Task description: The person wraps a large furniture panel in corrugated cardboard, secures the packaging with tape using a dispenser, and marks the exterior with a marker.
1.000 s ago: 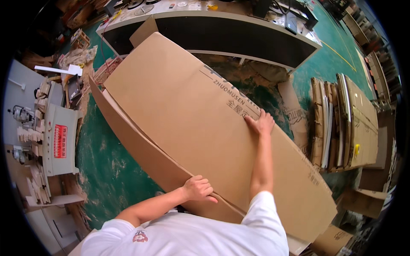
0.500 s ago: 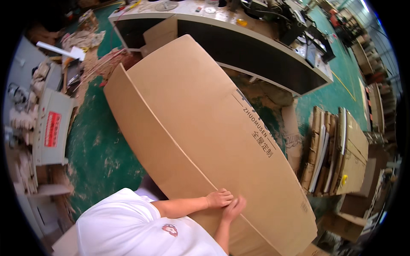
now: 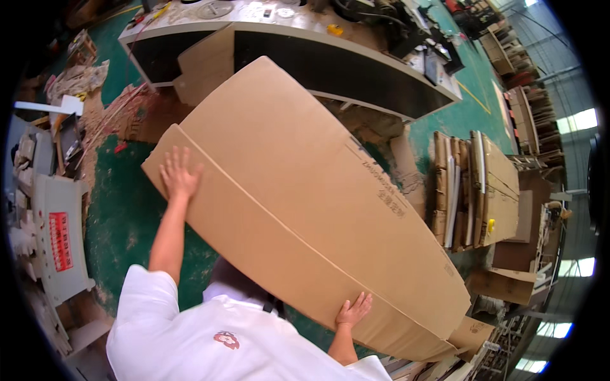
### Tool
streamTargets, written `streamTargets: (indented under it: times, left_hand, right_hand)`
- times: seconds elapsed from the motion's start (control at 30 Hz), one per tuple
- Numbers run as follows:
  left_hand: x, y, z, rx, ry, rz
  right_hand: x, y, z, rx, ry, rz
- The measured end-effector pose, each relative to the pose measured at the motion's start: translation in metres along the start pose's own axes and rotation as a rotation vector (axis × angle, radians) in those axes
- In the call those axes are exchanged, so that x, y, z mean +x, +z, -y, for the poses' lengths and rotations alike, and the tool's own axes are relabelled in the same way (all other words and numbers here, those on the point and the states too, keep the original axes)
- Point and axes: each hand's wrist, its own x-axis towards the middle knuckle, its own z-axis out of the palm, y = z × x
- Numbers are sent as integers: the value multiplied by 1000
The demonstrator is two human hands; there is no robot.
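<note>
Person: white shirt (image 3: pixel 210 336) with a small red emblem fills the lower edge, nearest the camera; both bare forearms reach up from it to the carton.
Right hand: the right hand (image 3: pixel 353 311) lies flat with fingers spread on the carton's lower panel, near its near right end, pressing and gripping nothing.
Left hand: the left hand (image 3: pixel 178 173) is also wide open, palm down on the carton's far left end, just below the fold line.
Carton: the large flattened brown cardboard carton (image 3: pixel 305 203) slants from upper left to lower right above the floor; a long crease splits it into a narrow near panel and a broad far panel with dark print near its right edge.
Floor: green floor (image 3: pixel 124 216) shows to the left of the carton, with brown scraps further up.
Machine: a white machine (image 3: pixel 57 247) with a red label stands left of the carton.
Stack: folded cardboard sheets (image 3: pixel 473 190) stand on edge right of the carton.
Counter: a long pale counter (image 3: pixel 298 25) with a dark front runs beyond the carton's far end, small tools scattered on top.
</note>
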Motion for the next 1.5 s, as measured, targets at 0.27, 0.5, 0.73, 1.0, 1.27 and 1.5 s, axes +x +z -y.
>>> streamTargets:
  times: [0.27,0.5,0.73,1.0,1.27,1.5]
  left_hand:
    - [85,91,37,273,415,-47]
    - [-326,5,-181,-271,1180,-4]
    - [-708,-23,-362,-221,1938,314]
    - [-797,-79,-491,24,1758,357]
    - [-804,-64,-505,85,1647,380]
    - [-821,-65,-523,362,1536,369]
  right_hand:
    - [20,-17,-6,-34,819,-88]
    - [-35,-28,-83,371,640,152]
    - [-39,-2,-183,834,39,361]
    - [-191,-26,-408,322,205,178]
    - [-174,23,-721,230,277,-169]
    - [-165,4,-1022,-71,682,-249]
